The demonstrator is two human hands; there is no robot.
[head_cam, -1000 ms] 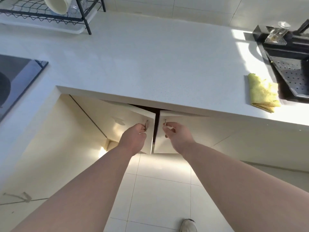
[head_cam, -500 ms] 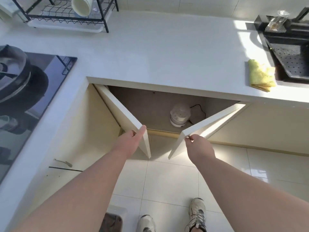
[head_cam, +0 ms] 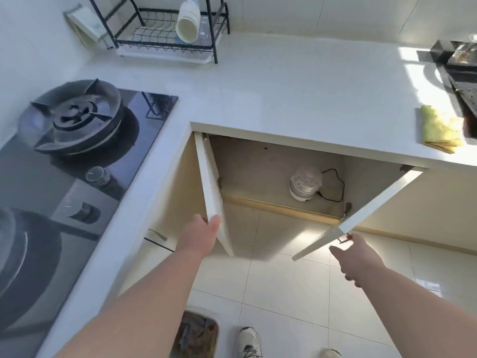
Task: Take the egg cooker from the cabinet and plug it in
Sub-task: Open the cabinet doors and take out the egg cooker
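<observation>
The white egg cooker [head_cam: 305,186] with a clear domed lid stands on the floor of the open cabinet [head_cam: 260,164], towards the back right. Its black cord [head_cam: 336,186] loops behind it. Both cabinet doors are swung wide. My left hand [head_cam: 200,236] grips the lower front edge of the left door [head_cam: 210,187], thumb over the edge. My right hand [head_cam: 355,257] is just below the right door [head_cam: 374,205], fingers apart, one fingertip touching its small handle [head_cam: 344,239]. Both hands are well in front of the cooker.
A gas hob [head_cam: 74,120] with knobs is set in the white countertop [head_cam: 296,94] at left. A dish rack [head_cam: 167,34] with a tipped cup stands at the back. A yellow cloth [head_cam: 438,130] lies by the dark sink [head_cam: 462,73]. A bin [head_cam: 196,334] and my shoe [head_cam: 249,342] are on the tiled floor.
Both doors went from nearly closed to wide open, revealing the egg cooker. My hands moved apart with the doors. My right hand has loosened from the handle.
</observation>
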